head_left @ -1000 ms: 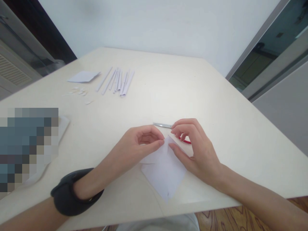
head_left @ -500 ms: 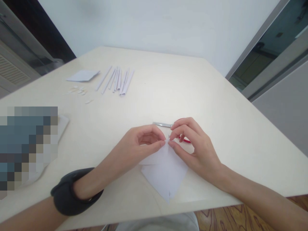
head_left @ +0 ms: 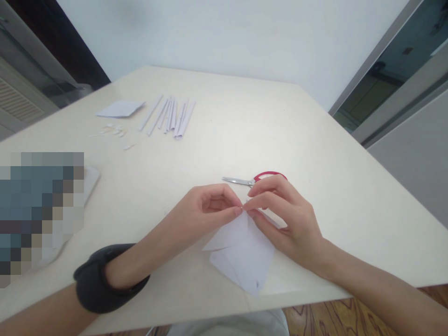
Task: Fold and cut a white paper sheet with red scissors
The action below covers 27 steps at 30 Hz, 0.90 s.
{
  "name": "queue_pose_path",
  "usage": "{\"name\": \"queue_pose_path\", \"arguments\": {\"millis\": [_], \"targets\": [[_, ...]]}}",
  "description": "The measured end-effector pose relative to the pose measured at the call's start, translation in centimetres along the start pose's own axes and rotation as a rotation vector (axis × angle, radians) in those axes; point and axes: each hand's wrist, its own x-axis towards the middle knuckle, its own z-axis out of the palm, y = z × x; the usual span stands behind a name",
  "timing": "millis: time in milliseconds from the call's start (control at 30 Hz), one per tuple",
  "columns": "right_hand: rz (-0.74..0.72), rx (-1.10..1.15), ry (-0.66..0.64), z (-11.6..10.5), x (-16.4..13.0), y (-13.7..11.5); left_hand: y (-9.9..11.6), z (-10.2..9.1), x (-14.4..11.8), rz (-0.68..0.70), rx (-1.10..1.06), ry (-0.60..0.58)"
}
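Near the table's front edge, a folded sheet of white paper (head_left: 245, 256) hangs below my two hands, with flaps spreading toward me. My left hand (head_left: 215, 205) pinches its upper corner between thumb and index finger. Right beside that pinch, my right hand (head_left: 285, 214) has thumb and index finger closed at the same corner, its other fingers loosely curled. The fingertips nearly meet and hide the exact fold. Just behind my right hand lie scissors (head_left: 245, 181) with red handles, blades pointing left, the handles partly covered by my fingers.
Several rolled paper tubes (head_left: 170, 116) lie at the back left, next to a folded paper (head_left: 121, 108). Several cotton swabs (head_left: 115, 130) are scattered in front of it. A pixelated area covers part of a pale flat item (head_left: 91, 179) at the left edge.
The paper's lower tip has swung slightly right and its left flap has opened further. My right hand has shifted a little down, uncovering more of the scissors' red handle.
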Motion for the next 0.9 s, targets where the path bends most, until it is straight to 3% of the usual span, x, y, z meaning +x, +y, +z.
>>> {"name": "queue_pose_path", "arguments": {"millis": [233,500,633,900], "targets": [[-0.054,-0.037,0.0,-0.1,0.1,0.2,-0.2,-0.1,0.0,-0.043,-0.083,-0.02],[-0.274,-0.319,0.035,-0.4,0.2,1.0,0.1,-0.4,0.0,-0.087,-0.139,0.014],[-0.349,-0.357,0.058,-0.6,0.3,1.4,0.1,-0.5,0.0,-0.119,-0.189,-0.002],[-0.066,-0.028,-0.032,-0.5,0.4,0.7,-0.3,-0.5,-0.2,-0.068,-0.058,0.013]]}}
